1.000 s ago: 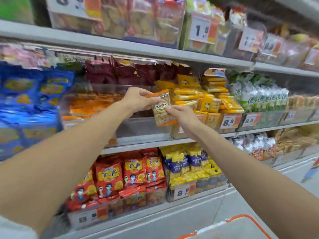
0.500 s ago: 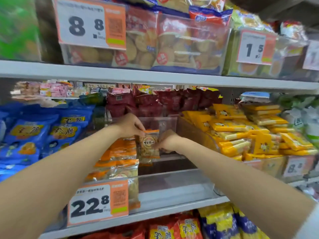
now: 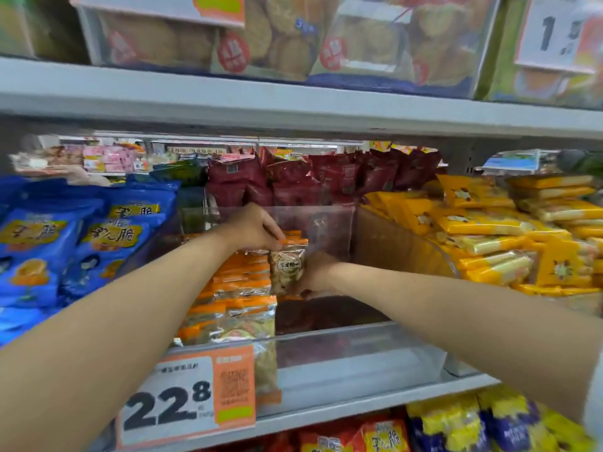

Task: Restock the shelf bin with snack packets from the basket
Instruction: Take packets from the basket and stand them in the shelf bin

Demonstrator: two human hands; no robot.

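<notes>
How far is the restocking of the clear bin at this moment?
Done: a stack of orange packets already fills the left part of the clear bin. In hand: the left hand pinches the top of one packet and the right hand holds its bottom, beside the stack. Left: this packet is not yet released, and the bin's right part shows no packets. The basket is out of view.

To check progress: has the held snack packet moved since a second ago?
Yes. The snack packet moved forward, past the front wall of the clear bin, in beside the orange stack.
</notes>
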